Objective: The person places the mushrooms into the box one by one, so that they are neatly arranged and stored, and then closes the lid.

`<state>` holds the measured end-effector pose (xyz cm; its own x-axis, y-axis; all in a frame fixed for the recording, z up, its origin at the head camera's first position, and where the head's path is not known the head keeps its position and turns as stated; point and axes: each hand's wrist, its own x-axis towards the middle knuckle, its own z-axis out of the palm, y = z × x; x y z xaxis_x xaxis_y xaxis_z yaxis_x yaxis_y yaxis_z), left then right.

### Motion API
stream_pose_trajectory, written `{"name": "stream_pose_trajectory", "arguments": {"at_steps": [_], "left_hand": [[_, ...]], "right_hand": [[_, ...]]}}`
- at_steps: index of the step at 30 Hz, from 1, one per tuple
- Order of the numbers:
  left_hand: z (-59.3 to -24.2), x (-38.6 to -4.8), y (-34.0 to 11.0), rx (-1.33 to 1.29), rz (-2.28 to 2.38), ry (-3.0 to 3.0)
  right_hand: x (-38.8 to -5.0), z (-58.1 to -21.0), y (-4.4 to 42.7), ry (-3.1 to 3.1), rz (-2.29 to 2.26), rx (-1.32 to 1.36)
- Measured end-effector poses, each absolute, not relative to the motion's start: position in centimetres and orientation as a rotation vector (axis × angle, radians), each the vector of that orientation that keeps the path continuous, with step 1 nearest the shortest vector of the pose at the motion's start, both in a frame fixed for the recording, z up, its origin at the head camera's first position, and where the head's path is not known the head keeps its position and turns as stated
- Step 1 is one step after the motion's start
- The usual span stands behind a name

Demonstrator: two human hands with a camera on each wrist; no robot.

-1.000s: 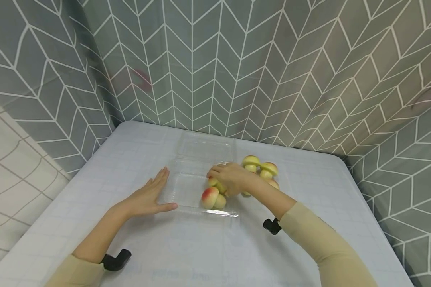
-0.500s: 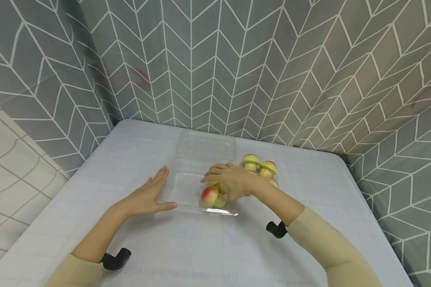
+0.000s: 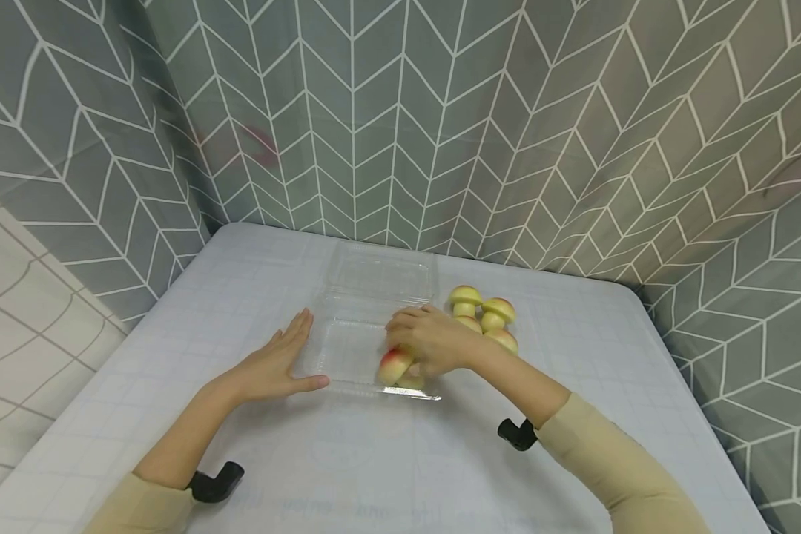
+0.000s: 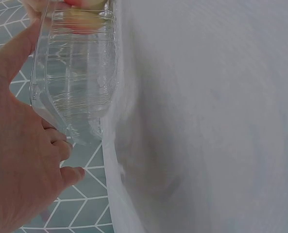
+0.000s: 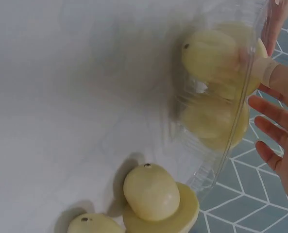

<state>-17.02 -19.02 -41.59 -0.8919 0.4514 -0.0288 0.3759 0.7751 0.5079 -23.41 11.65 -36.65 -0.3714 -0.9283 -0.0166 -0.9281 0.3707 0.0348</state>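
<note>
A clear plastic clamshell box (image 3: pixel 347 352) lies with its lid (image 3: pixel 380 274) folded back. My left hand (image 3: pixel 274 371) rests at its left side, fingers spread and thumb along the near rim. Several yellow toy mushrooms with reddish caps (image 3: pixel 395 366) fill the right part of the box. Over them is my right hand (image 3: pixel 434 341), its thumb touching one mushroom. In the right wrist view, its other fingers (image 5: pixel 270 112) are slightly bent near the rim above the mushrooms (image 5: pixel 209 56). Parts of the mushrooms are hidden beneath this hand.
More toy mushrooms (image 3: pixel 495 315) lie in a cluster on the white-covered table (image 3: pixel 574 371), right of the box. A grey patterned curtain (image 3: pixel 387 133) hangs behind the table. Black mounts (image 3: pixel 215 482) are worn at both wrists.
The right hand's fingers have stretched leftward, then drawn back and bent downward. Under it, the red-capped mushroom in the box has tipped and shifted slightly right. The left hand has stayed still.
</note>
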Motion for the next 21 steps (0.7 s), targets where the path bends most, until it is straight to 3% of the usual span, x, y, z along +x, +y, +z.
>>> {"name": "stream_pose_trajectory", "arguments": {"at_steps": [13, 21], "left_hand": [[-41.3, -17.0, -19.0, 0.660, 0.764, 2.807], [-41.3, -16.8, -18.9, 0.660, 0.777, 2.815]], "right_hand": [[-23.4, -35.8, 13.6, -2.635, 0.196, 1.677], [-23.2, -35.6, 16.3, -2.679, 0.304, 1.460]]}}
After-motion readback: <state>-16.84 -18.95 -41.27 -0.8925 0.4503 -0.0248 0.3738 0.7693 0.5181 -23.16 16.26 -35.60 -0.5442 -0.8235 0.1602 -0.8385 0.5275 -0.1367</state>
